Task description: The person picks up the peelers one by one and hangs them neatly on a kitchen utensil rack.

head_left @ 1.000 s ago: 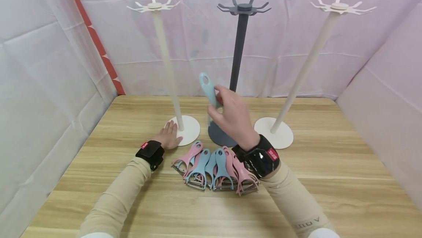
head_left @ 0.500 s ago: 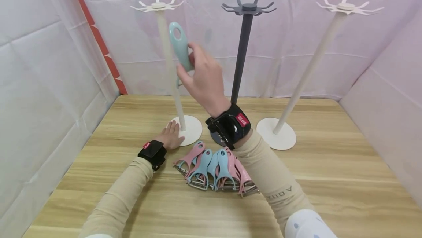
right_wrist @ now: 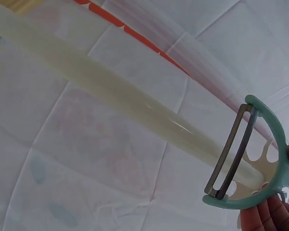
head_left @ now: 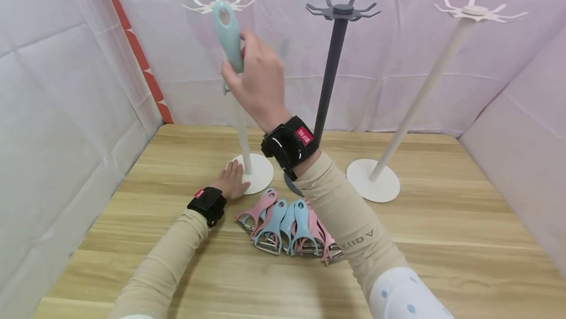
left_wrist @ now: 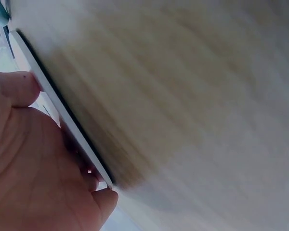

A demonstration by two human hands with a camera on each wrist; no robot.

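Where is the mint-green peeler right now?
In the head view the mint-green peeler is gripped in the right hand, raised at upper left beside the hook crown of the left white stand, high above the peeler pile.

Bright, even, diffuse light across the head view, and only faint soft shadows lie on the wooden table (head_left: 442, 240). Straight poles bow outward toward the frame edges, wide-angle distortion. There's a small glare spot on the black wrist strap (head_left: 283, 143). The left wrist view is heavily smeared with blur. The right wrist view is fairly sharp, with a glint on the white stand pole (right_wrist: 111, 96).
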